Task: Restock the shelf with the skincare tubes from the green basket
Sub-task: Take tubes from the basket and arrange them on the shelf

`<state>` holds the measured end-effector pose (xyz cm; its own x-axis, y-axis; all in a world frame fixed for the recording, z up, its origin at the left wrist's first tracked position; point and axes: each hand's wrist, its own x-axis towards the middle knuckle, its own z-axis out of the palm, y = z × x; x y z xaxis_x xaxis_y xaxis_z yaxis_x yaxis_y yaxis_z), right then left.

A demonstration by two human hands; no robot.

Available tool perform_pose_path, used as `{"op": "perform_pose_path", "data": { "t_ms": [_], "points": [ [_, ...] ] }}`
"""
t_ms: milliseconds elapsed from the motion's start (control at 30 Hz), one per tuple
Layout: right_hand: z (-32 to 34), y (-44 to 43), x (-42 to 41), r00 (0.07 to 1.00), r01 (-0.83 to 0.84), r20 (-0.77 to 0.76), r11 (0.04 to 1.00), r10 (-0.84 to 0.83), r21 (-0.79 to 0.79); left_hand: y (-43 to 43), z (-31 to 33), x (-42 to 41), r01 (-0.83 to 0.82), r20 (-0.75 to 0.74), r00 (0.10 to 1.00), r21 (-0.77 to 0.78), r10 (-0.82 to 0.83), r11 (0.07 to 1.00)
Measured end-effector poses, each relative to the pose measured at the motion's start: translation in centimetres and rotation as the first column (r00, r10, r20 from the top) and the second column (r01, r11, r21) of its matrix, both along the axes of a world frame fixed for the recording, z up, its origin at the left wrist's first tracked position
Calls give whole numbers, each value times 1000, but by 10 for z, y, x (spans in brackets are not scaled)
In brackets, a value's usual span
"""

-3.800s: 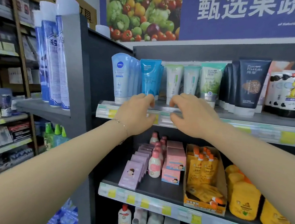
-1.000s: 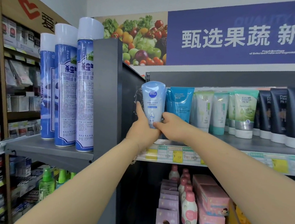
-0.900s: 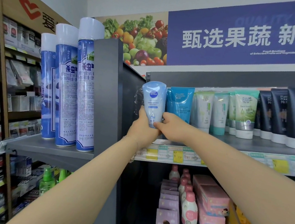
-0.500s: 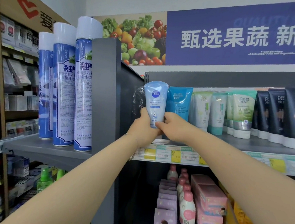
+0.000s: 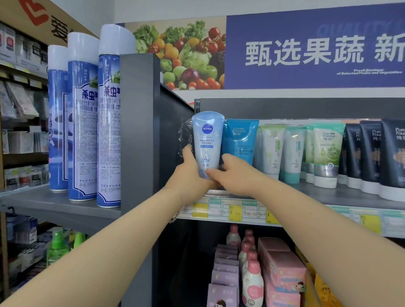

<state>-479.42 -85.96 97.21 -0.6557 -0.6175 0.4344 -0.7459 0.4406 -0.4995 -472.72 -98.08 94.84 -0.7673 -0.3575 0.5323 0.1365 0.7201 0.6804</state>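
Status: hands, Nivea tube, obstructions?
Left hand and right hand grip Nivea tube near its base. Tube upright, left end of shelf. Teal tube close on its right.

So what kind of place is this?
Most likely a supermarket or convenience store: skincare tubes stand in rows on a metal shelf, price tags line its edge, and a produce banner hangs above. The left hand and right hand hold a pale blue tube.

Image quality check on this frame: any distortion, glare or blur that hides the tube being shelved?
Head view: wide-angle distortion tilts the spray cans at left; lighting is even, without hard shadows; the Nivea tube, its logo readable, and the left hand and right hand holding it are sharp; the price strip print is soft, and clear wrap beside the tube shows mild glare.
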Motion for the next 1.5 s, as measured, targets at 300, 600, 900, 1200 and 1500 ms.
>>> {"op": "perform_pose_path", "data": {
  "t_ms": [300, 600, 900, 1200, 1500],
  "points": [
    [8, 73, 3, 867, 280, -467, 945, -173, 168, 44, 2, 29, -541, -404, 841, -624, 360, 564],
    [12, 93, -36, 989, 107, -125, 977, -84, 184, 109, 19, -19, -250, -87, 948, -798, 305, 549],
    [21, 70, -70, 994, -55, 100, 988, 40, 146, 103, 20, -61, -118, 218, 953, -375, 211, 920],
    [8, 55, -71, 981, -75, 183, 995, 62, 69, 98, 20, -59, -87, 354, 907, -374, 229, 923],
    [5, 52, -71, 981, -112, 164, 992, 101, 57, 98, 21, -57, -89, 392, 887, -377, 246, 922]
  ]
}}
